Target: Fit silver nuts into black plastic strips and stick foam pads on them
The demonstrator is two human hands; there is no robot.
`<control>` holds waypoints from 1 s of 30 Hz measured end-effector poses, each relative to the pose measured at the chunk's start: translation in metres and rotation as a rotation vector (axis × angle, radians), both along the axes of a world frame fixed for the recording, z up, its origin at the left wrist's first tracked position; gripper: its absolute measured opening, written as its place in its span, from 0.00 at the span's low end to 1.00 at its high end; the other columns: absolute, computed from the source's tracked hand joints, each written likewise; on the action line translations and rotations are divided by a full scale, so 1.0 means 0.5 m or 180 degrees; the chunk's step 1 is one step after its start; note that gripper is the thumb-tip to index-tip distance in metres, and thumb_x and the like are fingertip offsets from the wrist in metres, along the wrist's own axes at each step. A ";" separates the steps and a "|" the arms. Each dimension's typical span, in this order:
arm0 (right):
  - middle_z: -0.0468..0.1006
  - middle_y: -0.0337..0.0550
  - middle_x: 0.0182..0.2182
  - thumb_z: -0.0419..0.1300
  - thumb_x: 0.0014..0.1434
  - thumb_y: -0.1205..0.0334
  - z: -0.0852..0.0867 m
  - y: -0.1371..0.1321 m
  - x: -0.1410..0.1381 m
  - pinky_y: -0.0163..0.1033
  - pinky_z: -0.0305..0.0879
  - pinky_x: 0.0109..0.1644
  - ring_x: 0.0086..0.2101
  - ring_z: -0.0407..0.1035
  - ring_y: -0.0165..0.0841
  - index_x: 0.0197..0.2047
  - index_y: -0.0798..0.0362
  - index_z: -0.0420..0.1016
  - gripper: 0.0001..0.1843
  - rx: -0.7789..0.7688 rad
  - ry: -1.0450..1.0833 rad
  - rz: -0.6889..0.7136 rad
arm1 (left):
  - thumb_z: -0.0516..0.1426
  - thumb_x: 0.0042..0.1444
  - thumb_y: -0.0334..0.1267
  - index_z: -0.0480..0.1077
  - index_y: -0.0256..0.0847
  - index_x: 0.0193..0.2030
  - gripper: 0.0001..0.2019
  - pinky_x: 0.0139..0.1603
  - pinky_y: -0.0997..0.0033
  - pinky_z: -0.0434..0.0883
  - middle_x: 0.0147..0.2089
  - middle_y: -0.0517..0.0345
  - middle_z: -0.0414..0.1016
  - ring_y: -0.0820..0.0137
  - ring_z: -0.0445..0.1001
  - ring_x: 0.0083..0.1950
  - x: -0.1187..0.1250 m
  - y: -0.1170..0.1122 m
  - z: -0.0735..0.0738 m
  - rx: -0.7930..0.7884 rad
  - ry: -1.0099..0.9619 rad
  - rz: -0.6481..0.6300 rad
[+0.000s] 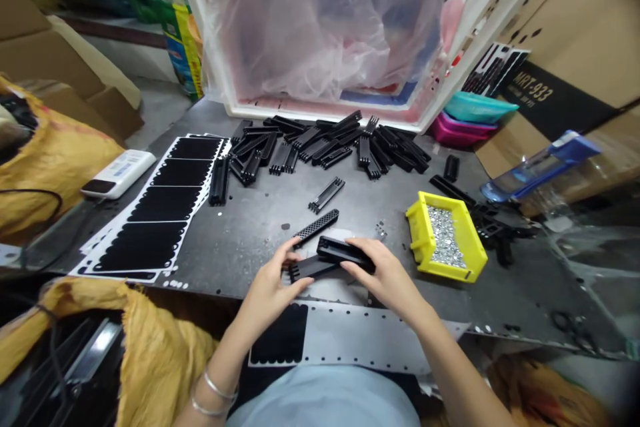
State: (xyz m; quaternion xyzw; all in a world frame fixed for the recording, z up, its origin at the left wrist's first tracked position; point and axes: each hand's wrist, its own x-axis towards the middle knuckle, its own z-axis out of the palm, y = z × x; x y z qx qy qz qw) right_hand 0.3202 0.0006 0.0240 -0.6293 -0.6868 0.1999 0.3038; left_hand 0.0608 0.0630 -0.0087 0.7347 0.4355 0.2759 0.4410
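My left hand (274, 280) is closed on the end of a black toothed plastic part (314, 268), thumb below and fingers above. My right hand (384, 275) grips a black trough-shaped plastic part (343, 251) between thumb and fingers. This second part lies across the end of the first; whether the two are joined I cannot tell. Just beyond my left fingers lies a black part with a mesh pattern (320, 225). Farther back, a single toothed black part (327, 195) rests on the dark table (270, 213). Below my hands is a white sheet with a black sticker (285, 337).
Black parts (320, 143) are heaped at the back, before a white plastic crate (320, 113). A yellow bin (423, 257) of small metal pieces stands right. Sheets of black stickers (170, 203) and a white device (119, 175) lie left. Scissors (573, 327) are at far right.
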 end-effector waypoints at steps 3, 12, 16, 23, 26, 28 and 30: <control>0.77 0.48 0.52 0.62 0.69 0.48 -0.005 -0.028 0.022 0.51 0.70 0.61 0.54 0.73 0.43 0.61 0.46 0.75 0.21 0.0067 0.0300 -0.0296 | 0.65 0.62 0.49 0.72 0.49 0.62 0.23 0.60 0.54 0.73 0.51 0.54 0.82 0.58 0.79 0.53 -0.027 0.011 0.006 0.0182 0.0268 -0.0111; 0.80 0.43 0.48 0.61 0.70 0.47 0.003 -0.085 0.039 0.43 0.74 0.53 0.48 0.77 0.37 0.59 0.43 0.79 0.19 -0.0593 0.0876 -0.0024 | 0.51 0.73 0.49 0.77 0.48 0.55 0.16 0.62 0.51 0.66 0.54 0.53 0.80 0.59 0.74 0.57 -0.019 0.024 0.005 0.0720 0.0551 -0.0126; 0.82 0.45 0.47 0.61 0.69 0.45 -0.020 -0.081 0.015 0.46 0.73 0.54 0.47 0.77 0.39 0.56 0.46 0.80 0.19 -0.0434 0.0399 0.0169 | 0.62 0.65 0.53 0.76 0.48 0.55 0.17 0.62 0.51 0.66 0.53 0.53 0.80 0.57 0.74 0.57 -0.020 0.027 -0.004 0.0887 0.0532 -0.0101; 0.83 0.51 0.45 0.55 0.73 0.49 -0.051 -0.064 -0.006 0.46 0.70 0.44 0.44 0.74 0.41 0.55 0.51 0.81 0.20 0.0520 -0.1040 0.0054 | 0.61 0.66 0.45 0.77 0.47 0.53 0.12 0.61 0.53 0.69 0.51 0.54 0.81 0.59 0.75 0.55 -0.029 0.026 -0.006 0.0919 0.0406 -0.0076; 0.83 0.51 0.47 0.56 0.73 0.49 -0.048 -0.079 0.019 0.46 0.72 0.45 0.45 0.75 0.41 0.59 0.51 0.79 0.20 0.0491 -0.0970 0.0062 | 0.61 0.66 0.45 0.77 0.47 0.54 0.12 0.61 0.53 0.69 0.52 0.53 0.81 0.58 0.75 0.55 -0.032 0.026 -0.004 0.0889 0.0363 -0.0077; 0.82 0.50 0.49 0.59 0.71 0.48 -0.043 -0.092 0.039 0.48 0.74 0.50 0.48 0.75 0.41 0.60 0.49 0.77 0.21 0.0364 -0.0665 0.0122 | 0.61 0.66 0.45 0.77 0.47 0.54 0.12 0.61 0.52 0.70 0.52 0.53 0.81 0.58 0.75 0.55 -0.034 0.025 -0.002 0.0849 0.0335 -0.0102; 0.81 0.48 0.50 0.59 0.71 0.51 -0.039 -0.101 0.049 0.49 0.75 0.55 0.50 0.75 0.41 0.60 0.46 0.76 0.18 0.0261 -0.0318 0.0141 | 0.61 0.67 0.44 0.78 0.47 0.53 0.12 0.62 0.52 0.70 0.52 0.53 0.81 0.58 0.75 0.55 -0.037 0.025 0.003 0.0787 0.0316 -0.0152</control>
